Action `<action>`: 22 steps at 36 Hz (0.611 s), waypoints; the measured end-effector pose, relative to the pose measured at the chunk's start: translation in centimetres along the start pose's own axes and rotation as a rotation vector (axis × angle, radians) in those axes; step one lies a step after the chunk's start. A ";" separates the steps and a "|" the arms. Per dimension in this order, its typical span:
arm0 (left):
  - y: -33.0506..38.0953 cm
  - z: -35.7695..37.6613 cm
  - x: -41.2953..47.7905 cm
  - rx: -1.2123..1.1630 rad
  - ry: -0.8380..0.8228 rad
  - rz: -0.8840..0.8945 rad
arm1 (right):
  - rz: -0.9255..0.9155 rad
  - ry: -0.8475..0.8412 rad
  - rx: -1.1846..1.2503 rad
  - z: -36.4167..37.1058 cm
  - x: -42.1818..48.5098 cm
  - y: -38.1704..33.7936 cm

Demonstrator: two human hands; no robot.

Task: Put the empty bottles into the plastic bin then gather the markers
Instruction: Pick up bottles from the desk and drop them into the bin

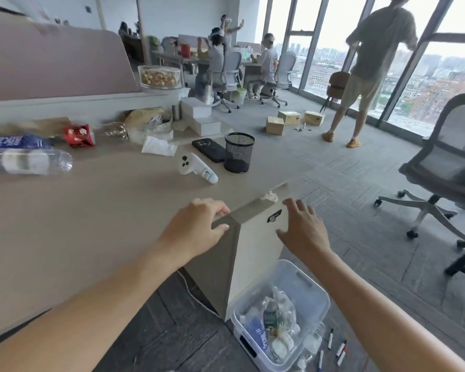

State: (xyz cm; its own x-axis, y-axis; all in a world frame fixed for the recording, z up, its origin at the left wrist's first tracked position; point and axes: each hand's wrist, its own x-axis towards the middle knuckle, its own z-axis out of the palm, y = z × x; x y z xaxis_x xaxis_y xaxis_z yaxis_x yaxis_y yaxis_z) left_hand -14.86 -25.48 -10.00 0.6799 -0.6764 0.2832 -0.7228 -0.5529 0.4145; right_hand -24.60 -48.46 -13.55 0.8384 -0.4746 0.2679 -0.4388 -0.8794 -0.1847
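Note:
A clear plastic bin (313,288) stands on the floor beside the desk's end panel, with several crushed bottles (273,315) inside. Several markers (340,347) lie on the carpet to the bin's right. Two empty bottles remain on the desk at far left: a clear one (32,162) on its side and a blue-labelled one (16,142) behind it. My left hand (196,229) rests on the desk's corner, fingers curled over the edge. Just right of that corner, my right hand (305,232) hovers with fingers spread, holding nothing.
On the desk (97,210) are a black mesh pen cup (239,153), a phone (208,150), a white controller (196,169), snack wrappers and white boxes. An office chair (446,167) stands at right. A person stands by the windows; others sit at far desks.

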 end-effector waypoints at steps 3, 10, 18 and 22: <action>-1.0 -2.8 -0.1 0.044 0.028 -0.005 | -0.119 0.048 0.012 -3.3 0.9 -3.8; -7.1 -10.0 -2.1 0.133 0.093 -0.135 | -0.335 0.076 0.018 -6.0 4.1 -13.7; -16.4 -16.5 -4.2 0.225 0.122 -0.334 | -0.536 0.015 0.099 -3.9 7.6 -24.1; -21.5 -19.2 -5.4 0.245 0.160 -0.459 | -0.613 -0.018 0.111 -2.1 9.2 -29.2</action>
State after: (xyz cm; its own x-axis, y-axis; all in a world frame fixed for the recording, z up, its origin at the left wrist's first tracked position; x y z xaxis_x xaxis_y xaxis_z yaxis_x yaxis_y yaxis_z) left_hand -0.61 -0.60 -3.87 0.9289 -0.2671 0.2564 -0.3421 -0.8840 0.3187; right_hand -4.77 -27.19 -3.66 0.9329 0.1171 0.3404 0.1598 -0.9821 -0.1001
